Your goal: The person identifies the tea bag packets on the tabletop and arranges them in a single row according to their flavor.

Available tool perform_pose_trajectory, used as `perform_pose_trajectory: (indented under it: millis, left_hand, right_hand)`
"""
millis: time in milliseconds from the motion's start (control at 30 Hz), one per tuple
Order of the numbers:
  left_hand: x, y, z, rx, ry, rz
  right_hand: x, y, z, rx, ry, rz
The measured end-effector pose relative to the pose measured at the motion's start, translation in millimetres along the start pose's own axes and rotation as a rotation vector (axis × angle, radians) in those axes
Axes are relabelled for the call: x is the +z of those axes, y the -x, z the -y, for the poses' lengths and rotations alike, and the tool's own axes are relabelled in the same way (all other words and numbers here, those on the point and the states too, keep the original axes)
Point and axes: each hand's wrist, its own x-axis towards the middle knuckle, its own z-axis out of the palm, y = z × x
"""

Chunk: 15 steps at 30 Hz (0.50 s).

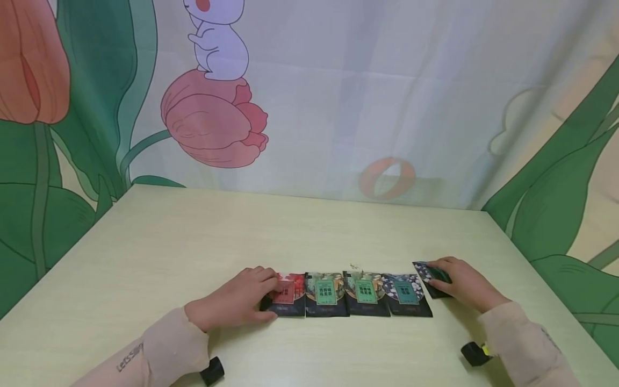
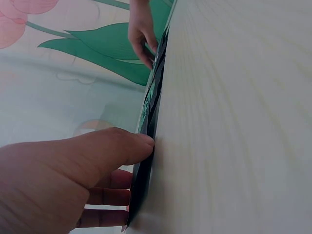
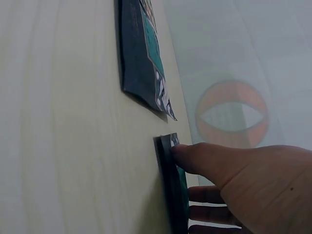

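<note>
Several flat, dark-bottomed tea sachets lie side by side in a row. My left hand (image 1: 244,298) grips the red-labelled sachet (image 1: 290,309) at the row's left end, thumb at its near edge and fingers over its far part. Beside it are two green-labelled sachets (image 1: 326,295) (image 1: 366,295), then a blue-labelled floral sachet (image 1: 406,295). Just right of the row, my right hand (image 1: 459,282) pinches another floral sachet (image 1: 422,271), which is turned askew. In the right wrist view, a gap separates this held sachet (image 3: 170,180) from the row's end sachet (image 3: 136,58).
Everything lies on a pale wood-grain table (image 1: 217,231). A printed curtain (image 1: 338,107) with flowers and leaves hangs behind its far edge. Black wrist devices (image 1: 213,371) (image 1: 474,353) show under both sleeves, close to the tabletop.
</note>
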Motion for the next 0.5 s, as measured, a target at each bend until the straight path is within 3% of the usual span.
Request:
perform_pose_trajectory:
  millis: [500]
  left_hand:
    - [-2.6, 0.7, -0.3, 0.013, 0.000, -0.006]
  right_hand:
    - [-1.2, 9.2, 2.7, 0.006, 0.021, 0.008]
